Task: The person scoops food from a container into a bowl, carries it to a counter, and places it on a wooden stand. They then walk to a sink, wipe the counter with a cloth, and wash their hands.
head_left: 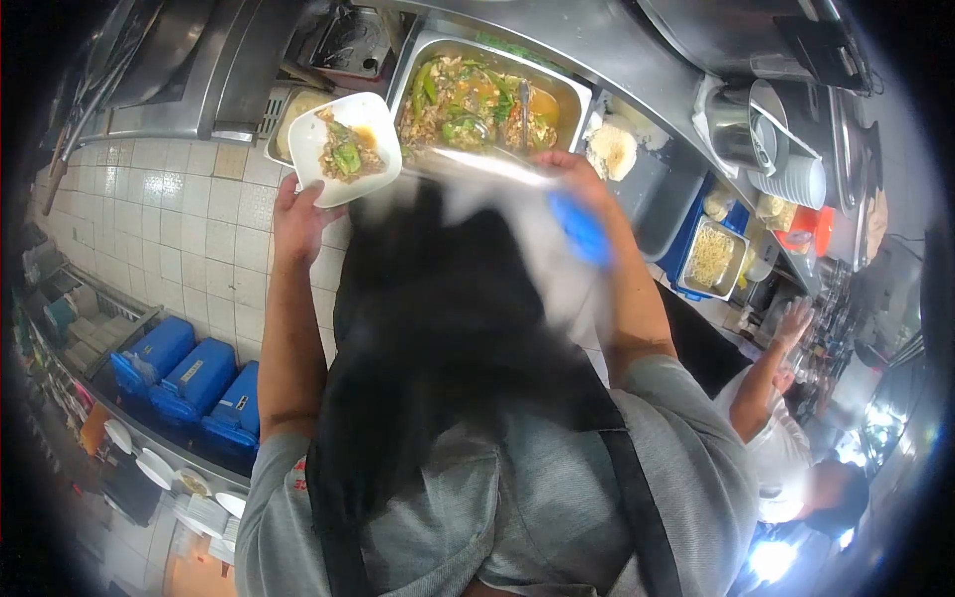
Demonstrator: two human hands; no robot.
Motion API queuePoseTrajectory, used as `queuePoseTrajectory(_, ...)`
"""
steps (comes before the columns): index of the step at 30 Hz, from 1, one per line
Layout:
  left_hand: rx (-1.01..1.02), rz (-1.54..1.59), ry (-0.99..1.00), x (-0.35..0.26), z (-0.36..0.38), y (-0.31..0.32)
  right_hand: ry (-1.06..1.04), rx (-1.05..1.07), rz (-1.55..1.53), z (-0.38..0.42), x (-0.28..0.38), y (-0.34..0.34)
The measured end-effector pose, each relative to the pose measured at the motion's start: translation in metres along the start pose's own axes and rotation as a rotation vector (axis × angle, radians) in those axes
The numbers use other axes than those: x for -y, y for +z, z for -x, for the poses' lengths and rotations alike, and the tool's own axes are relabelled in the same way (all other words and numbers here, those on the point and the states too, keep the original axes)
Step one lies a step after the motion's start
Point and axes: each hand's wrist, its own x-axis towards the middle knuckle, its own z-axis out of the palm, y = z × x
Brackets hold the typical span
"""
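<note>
My left hand (303,217) grips the near edge of a white square plate (382,127), thumb on its rim. On the plate lies a portion of chopped food with green vegetables (346,152). A large steel tray (572,99) of the same kind of food stands to the right of the plate, with a metal utensil (524,114) resting in it. My right hand (565,167) is at the tray's near right edge; its fingers are partly hidden, and what they hold, if anything, cannot be made out. A blurred clear sheet with a blue patch (577,229) hangs beside my right forearm.
Further right are a pale round item (612,149), a steel pot (741,124), stacked white bowls (796,181) and a tray of noodles (711,259). A co-worker (781,438) stands at the lower right, one hand raised. Blue bins (194,378) are at the left.
</note>
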Motion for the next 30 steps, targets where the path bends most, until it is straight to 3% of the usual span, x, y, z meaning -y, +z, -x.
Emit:
queuePoseTrajectory(4, 0.009, -0.038, -0.008, 0.000, -0.001, 0.008, 0.018, -0.007, -0.053, 0.026, 0.024, 0.016)
queuePoseTrajectory(10, 0.076, -0.120, 0.026, 0.006, -0.007, -0.004, -0.124, 0.006, 0.032, 0.047, 0.055, 0.066)
queuePoseTrajectory(12, 0.091, -0.151, 0.015, 0.005, -0.009, -0.006, -0.281, 0.101, 0.137, 0.044, 0.054, 0.090)
queuePoseTrajectory(13, 0.120, -0.138, -0.005, 0.014, -0.015, 0.008, -0.388, 0.070, 0.377, 0.045, 0.062, 0.088)
queuePoseTrajectory(14, 0.153, -0.118, -0.015, 0.017, -0.015, 0.012, -0.387, 0.070, 0.375, 0.045, 0.061, 0.093)
queuePoseTrajectory(16, 0.164, -0.148, -0.033, 0.020, -0.017, 0.022, -0.655, -0.103, 0.693, 0.044, 0.061, 0.094)
queuePoseTrajectory(22, 0.136, -0.085, -0.010, 0.009, -0.010, 0.017, -0.471, -0.230, 0.534, 0.049, 0.062, 0.049)
queuePoseTrajectory(25, 0.079, -0.091, -0.033, 0.001, -0.004, 0.018, -0.462, -0.244, 0.974, 0.059, 0.062, 0.025)
queuePoseTrajectory(30, 0.027, -0.016, 0.011, -0.003, -0.004, -0.002, -0.464, -0.215, 1.134, 0.066, 0.046, 0.023)
